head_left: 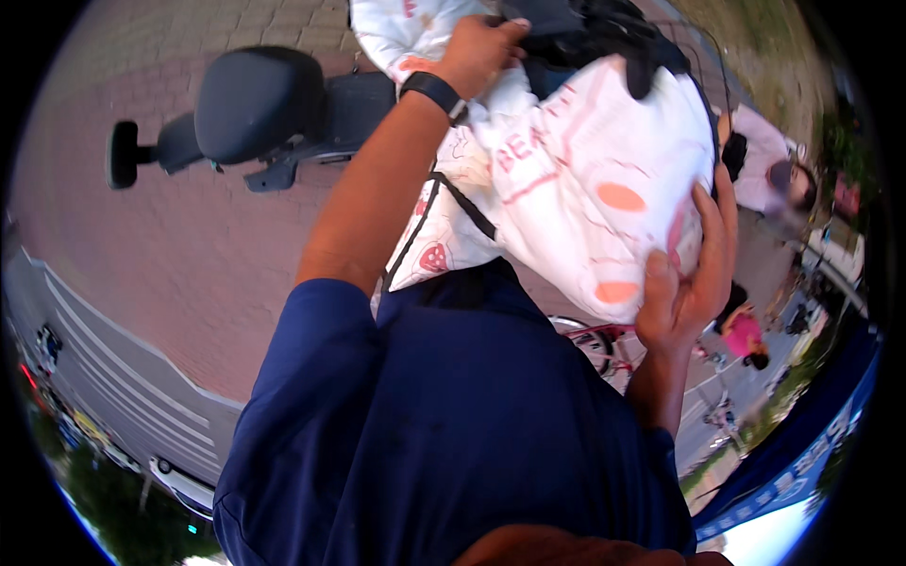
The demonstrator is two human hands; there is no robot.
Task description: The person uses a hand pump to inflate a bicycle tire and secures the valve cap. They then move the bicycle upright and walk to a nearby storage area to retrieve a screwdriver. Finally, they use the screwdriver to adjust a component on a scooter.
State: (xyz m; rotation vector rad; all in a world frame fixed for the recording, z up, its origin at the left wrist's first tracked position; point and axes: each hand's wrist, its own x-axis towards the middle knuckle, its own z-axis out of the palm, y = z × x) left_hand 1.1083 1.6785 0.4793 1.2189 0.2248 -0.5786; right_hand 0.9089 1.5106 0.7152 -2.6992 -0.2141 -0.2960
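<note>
A white padded scooter apron point(566, 179), printed with red and pink drawings and orange ovals, bulges in front of my body. A black strip point(464, 206) runs along part of it. My left hand point(477, 55), with a black band point(432, 92) on the wrist, lies on its upper part with fingers curled at the border of dark material; what they pinch is hidden. On the other side, my right hand point(694, 264) holds the apron's right edge, thumb on the near side and fingers along the rim. Black handlebar-like parts point(637, 57) show above the apron.
A dark scooter seat point(260, 104) with a backrest point(123, 154) extends left over brick paving point(189, 255). To the right are a bicycle wheel point(595, 349), a person in pink point(746, 335) and another person in pale clothing point(760, 160). A white car point(181, 486) is on the road at lower left.
</note>
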